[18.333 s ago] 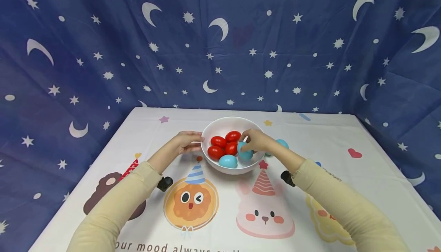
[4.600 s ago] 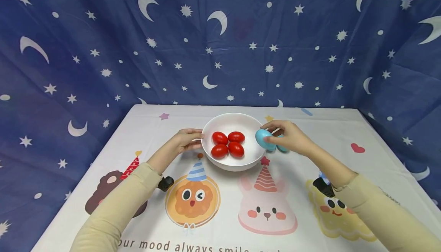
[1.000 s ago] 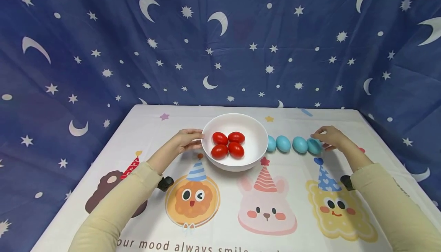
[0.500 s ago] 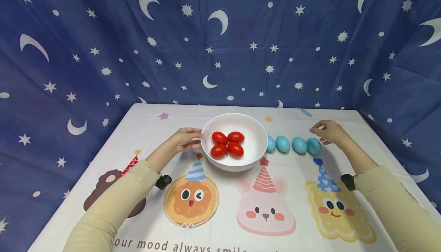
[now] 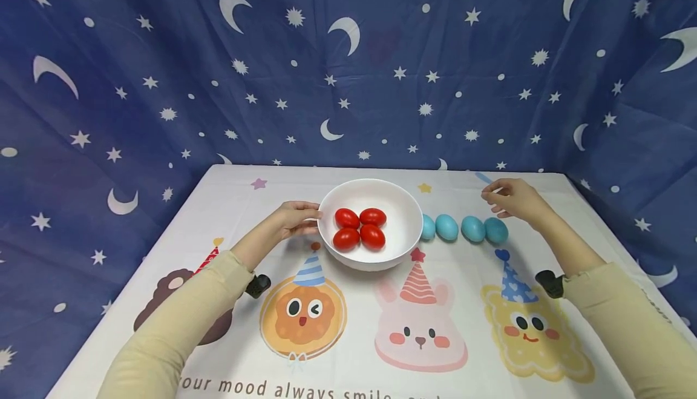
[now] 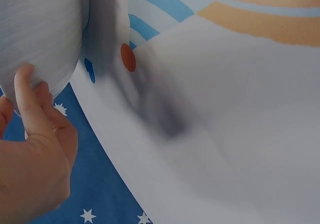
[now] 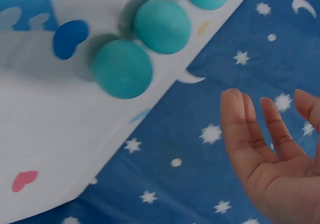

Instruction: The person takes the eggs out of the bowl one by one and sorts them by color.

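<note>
"What sort of place are you in?"

"I can't tell if it's a home. I'm at a table (image 5: 234, 211) with cloth hung around it."

"What does it look like?"

"A big blue curtain (image 5: 381, 117) with moons and stars hangs in front of me and around the sides. My white tablecloth (image 5: 359, 320) has a pink bunny (image 5: 420, 356) in a party hat."

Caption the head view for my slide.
Left hand touches a white bowl of four red eggs; right hand, holding nothing, hovers near four visible blue eggs.
</note>
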The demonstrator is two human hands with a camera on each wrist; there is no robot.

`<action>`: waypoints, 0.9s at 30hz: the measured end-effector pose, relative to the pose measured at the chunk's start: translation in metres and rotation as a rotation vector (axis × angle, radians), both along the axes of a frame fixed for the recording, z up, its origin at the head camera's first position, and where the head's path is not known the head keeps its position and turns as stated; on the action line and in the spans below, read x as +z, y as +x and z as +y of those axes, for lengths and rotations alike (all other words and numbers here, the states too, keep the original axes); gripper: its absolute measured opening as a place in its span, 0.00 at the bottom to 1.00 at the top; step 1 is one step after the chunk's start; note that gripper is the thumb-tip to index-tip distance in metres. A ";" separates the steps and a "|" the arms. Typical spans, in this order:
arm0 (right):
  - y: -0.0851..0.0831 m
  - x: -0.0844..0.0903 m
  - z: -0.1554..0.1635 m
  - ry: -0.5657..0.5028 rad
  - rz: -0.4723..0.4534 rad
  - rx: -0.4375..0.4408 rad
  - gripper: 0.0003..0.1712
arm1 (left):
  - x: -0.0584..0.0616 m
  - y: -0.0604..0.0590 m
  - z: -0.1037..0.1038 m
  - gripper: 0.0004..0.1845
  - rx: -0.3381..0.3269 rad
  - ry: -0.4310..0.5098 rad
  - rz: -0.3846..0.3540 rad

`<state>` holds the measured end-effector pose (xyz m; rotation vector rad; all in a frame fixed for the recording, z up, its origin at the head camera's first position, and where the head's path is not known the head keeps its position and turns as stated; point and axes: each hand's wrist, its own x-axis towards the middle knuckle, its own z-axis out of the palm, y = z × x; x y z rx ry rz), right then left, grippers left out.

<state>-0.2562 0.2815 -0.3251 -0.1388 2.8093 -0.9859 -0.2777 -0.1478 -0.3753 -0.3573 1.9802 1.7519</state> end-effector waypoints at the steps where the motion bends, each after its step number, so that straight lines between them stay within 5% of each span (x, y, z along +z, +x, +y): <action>1: 0.001 0.001 -0.003 -0.008 0.007 0.017 0.24 | 0.000 0.000 0.000 0.25 0.002 0.001 -0.001; 27: 0.016 0.026 -0.091 0.020 0.133 0.247 0.15 | 0.004 0.000 0.003 0.25 0.019 0.005 -0.016</action>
